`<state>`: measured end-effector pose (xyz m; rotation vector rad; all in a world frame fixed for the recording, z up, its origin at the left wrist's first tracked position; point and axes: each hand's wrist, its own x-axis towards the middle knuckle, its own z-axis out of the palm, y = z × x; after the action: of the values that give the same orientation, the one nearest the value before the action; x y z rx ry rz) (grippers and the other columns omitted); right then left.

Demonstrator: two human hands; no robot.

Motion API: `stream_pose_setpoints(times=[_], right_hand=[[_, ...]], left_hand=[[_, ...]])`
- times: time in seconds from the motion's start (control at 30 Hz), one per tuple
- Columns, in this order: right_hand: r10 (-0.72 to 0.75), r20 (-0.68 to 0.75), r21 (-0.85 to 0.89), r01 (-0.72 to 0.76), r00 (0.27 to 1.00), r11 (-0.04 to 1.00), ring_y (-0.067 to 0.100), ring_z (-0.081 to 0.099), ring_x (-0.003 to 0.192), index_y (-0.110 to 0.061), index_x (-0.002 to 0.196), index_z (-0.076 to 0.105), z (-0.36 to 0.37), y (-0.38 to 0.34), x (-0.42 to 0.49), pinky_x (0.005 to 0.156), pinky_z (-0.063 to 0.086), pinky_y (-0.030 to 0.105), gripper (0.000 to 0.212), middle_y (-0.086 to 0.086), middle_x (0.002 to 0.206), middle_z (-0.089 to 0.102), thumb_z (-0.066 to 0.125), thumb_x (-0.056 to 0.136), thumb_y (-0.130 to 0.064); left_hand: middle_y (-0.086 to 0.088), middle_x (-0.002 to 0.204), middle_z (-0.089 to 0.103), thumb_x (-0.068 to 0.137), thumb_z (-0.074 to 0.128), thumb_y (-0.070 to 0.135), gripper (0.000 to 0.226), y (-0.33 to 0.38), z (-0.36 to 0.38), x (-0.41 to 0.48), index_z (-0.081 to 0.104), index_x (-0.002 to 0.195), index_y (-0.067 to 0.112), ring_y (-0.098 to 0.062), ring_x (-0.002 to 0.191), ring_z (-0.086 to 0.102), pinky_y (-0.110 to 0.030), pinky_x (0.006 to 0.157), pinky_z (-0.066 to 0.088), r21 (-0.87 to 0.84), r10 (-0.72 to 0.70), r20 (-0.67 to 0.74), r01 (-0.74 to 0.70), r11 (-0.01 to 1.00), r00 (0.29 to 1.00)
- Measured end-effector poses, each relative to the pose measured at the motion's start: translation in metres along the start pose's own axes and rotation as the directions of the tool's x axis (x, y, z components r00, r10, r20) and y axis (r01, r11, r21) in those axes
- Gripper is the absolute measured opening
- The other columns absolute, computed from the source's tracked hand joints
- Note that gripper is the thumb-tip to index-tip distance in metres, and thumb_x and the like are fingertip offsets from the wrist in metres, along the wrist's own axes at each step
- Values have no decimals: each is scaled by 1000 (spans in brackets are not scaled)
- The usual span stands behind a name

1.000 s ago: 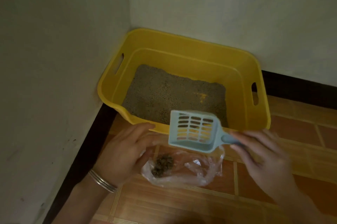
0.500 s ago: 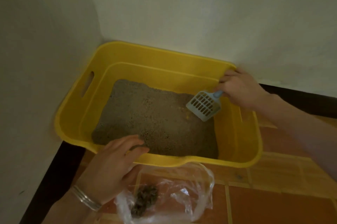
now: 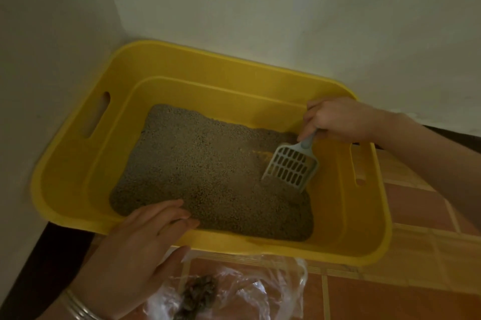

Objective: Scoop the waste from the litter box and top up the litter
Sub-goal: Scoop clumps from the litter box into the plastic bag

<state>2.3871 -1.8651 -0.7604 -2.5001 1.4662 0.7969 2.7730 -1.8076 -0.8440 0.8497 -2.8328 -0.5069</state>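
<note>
Nearest in: clear plastic bag (image 3: 242, 293) open on the tiled floor (image 3: 416, 293), dark clump of waste (image 3: 199, 292) already inside. Just above it, left hand (image 3: 135, 249), bangles (image 3: 80, 306) at the wrist, fingers laid out straight over the near rim of the yellow litter box (image 3: 260, 248), thumb down outside by the bag's mouth. Gripping nothing, only steadying the box. Up on the rim now, after tending the bag's mouth a second ago.

Further in, grey litter (image 3: 203, 168) across the box floor, thinned to a bare yellow patch (image 3: 263, 155) near the right end. Right there, blue slotted scoop (image 3: 291, 168), blade tipped down, front edge seemingly touching the litter just beside that patch. Hovering empty over the bag a second ago, back down in the box since. No waste visible through the slots.

Beyond, right hand (image 3: 338, 119) clenched round the scoop's handle, close to the far right corner of the rim. Behind everything, plain wall (image 3: 260, 7).

Reading it: one load dumped, next pass starting. Scooping probably not finished; topping up not begun, and no fresh litter supply anywhere in view. Worth watching the thin spot: scraping there likely to lift little but loose grains.
</note>
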Motion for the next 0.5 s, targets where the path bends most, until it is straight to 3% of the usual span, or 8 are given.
stream_pose_setpoints(times=[0.07, 0.13, 0.2, 0.27, 0.37, 0.5], right_hand=[[-37, -154, 101, 53, 987, 993, 18, 50, 102, -31, 113, 66, 0, -9, -2, 61, 35, 26, 31, -5, 100, 66, 64, 84, -21], [-90, -219, 171, 129, 972, 977, 20, 53, 98, -29, 110, 68, -3, -25, 2, 61, 32, 21, 31, -4, 95, 67, 67, 81, -20], [-155, -195, 198, 194, 968, 961, 14, 52, 100, -31, 115, 64, -9, -47, 12, 75, 32, 15, 31, -7, 99, 66, 63, 84, -23], [-206, -166, 202, 238, 964, 950, 10, 49, 100, -33, 119, 61, -11, -67, 24, 80, 40, 21, 32, -9, 101, 64, 57, 88, -25], [-228, -114, 95, 239, 967, 966, 12, 49, 101, -33, 122, 58, -13, -78, 35, 80, 46, 32, 32, -8, 102, 61, 50, 92, -26], [-146, -45, -45, 144, 988, 989, 14, 55, 102, -35, 118, 60, -13, -48, 28, 77, 48, 29, 28, -6, 101, 62, 48, 93, -29]], left_hand=[[15, 116, 60, 97, 22, 48, 47, 0, -1, -2, 62, 114, 30, -5, 122, 42, -20, 94, 31, 11, 0, -2, 0, 1000, 1000], [14, 114, 61, 97, 23, 46, 45, 1, -4, -4, 63, 112, 29, -6, 121, 42, -21, 94, 32, 19, 3, -10, -3, 1000, 1000], [14, 112, 61, 97, 24, 45, 44, 2, -7, -4, 63, 110, 29, -7, 121, 43, -21, 93, 33, 26, 2, -22, -1, 1000, 1000], [13, 110, 61, 97, 24, 45, 45, 4, -9, -5, 64, 109, 28, -7, 120, 44, -21, 93, 33, 33, -4, -22, 5, 999, 1000], [12, 109, 63, 98, 23, 45, 48, 6, -9, -5, 66, 107, 27, -8, 119, 46, -23, 94, 34, 40, -22, -17, 22, 999, 1000], [12, 109, 63, 98, 19, 45, 51, 5, -8, -7, 67, 107, 27, -8, 119, 46, -23, 95, 32, 54, -36, -7, 36, 998, 999]])
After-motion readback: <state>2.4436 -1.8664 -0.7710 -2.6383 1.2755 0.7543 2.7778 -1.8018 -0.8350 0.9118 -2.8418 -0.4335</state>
